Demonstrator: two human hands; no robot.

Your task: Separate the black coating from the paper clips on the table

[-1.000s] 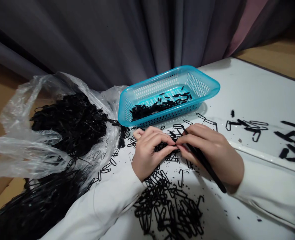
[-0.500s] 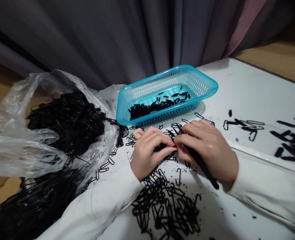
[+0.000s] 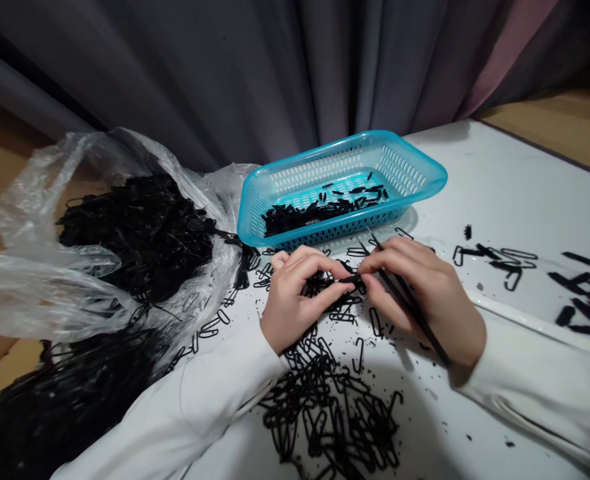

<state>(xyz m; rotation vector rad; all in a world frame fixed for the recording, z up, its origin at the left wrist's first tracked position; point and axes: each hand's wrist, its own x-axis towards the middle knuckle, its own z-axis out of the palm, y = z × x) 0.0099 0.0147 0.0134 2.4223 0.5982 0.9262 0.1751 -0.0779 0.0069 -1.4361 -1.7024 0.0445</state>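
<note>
Table (image 3: 515,180) (1 basket (image 3: 335,223) beyond left hand (image 3: 295,297))

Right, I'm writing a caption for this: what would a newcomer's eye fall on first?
Probably the bright blue basket near the back of the white table, with loose black bits inside. Next, at the centre, the left hand and the right hand, meeting at the tips on a small black piece, with a slim dark tool in the right. At left, a clear plastic bag holding tangled black strips stands out too.
</note>
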